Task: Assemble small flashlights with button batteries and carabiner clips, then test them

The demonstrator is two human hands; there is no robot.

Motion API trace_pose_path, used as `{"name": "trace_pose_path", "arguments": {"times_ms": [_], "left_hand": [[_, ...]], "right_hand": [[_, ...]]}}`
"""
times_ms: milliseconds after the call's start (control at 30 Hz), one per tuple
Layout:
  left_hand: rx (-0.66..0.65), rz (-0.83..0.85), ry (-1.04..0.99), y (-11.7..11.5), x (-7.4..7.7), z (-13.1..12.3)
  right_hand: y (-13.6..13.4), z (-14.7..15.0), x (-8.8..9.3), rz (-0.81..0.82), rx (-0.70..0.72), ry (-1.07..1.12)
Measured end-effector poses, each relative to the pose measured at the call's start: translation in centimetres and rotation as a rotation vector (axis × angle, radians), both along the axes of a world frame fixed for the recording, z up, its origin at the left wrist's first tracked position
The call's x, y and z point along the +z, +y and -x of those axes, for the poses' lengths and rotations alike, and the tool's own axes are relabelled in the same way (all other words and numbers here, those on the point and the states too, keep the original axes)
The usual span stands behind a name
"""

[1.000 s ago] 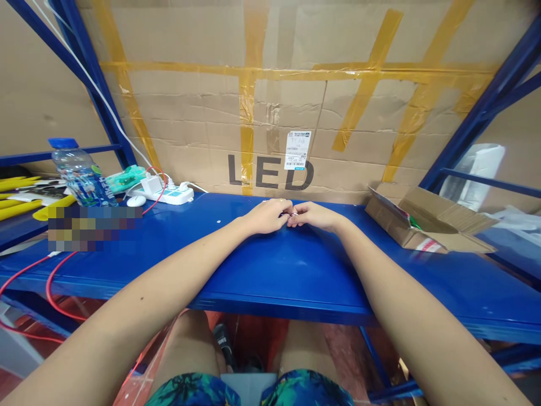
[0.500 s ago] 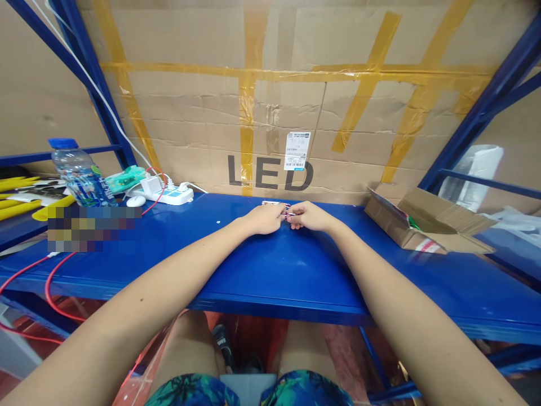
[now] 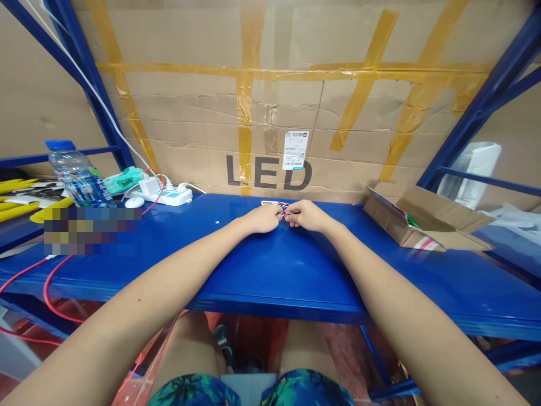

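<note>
Both of my hands meet over the far middle of the blue shelf top (image 3: 270, 270). A small bundle of thin, shiny silver and pinkish strips (image 3: 274, 203) shows above and between them; its kind is too small to make out. My left hand (image 3: 264, 219) is closed around the bundle, covering most of it. Fingertips of my right hand (image 3: 307, 215) are pinched at the bundle's right end, close against the left fingers. What lies under the palms is hidden.
An open cardboard box (image 3: 422, 223) sits at the right. Toward the left are a plastic bottle (image 3: 80, 177), a white power strip (image 3: 171, 195), a white mouse (image 3: 134, 202) and a red cable (image 3: 57, 293). A large carton (image 3: 203, 124) stands upright behind the shelf top.
The view has shifted very slightly. Both hands keep nearly the same place and grip on the shiny strips, with only a small movement of the right fingers.
</note>
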State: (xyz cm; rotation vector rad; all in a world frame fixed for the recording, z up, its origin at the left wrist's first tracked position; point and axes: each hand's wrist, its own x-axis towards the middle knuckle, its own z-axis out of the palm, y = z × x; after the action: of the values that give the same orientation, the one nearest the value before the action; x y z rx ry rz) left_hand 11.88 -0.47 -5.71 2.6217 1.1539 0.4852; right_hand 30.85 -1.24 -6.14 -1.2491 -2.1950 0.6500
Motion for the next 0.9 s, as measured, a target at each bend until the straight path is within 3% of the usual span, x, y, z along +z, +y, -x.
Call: {"name": "trace_pose_path", "arguments": {"times_ms": [267, 600, 900], "left_hand": [[0.046, 0.288, -0.194, 0.37, 0.42, -0.17], [0.100, 0.592, -0.292, -0.01, 0.86, 0.09], [0.051, 0.793, -0.348, 0.03, 0.86, 0.36]], "right_hand": [[-0.07, 0.06, 0.03, 0.001, 0.020, 0.040], [0.03, 0.18, -0.16, -0.040, 0.049, 0.065], [0.60, 0.06, -0.35, -0.116, 0.026, 0.093]]}}
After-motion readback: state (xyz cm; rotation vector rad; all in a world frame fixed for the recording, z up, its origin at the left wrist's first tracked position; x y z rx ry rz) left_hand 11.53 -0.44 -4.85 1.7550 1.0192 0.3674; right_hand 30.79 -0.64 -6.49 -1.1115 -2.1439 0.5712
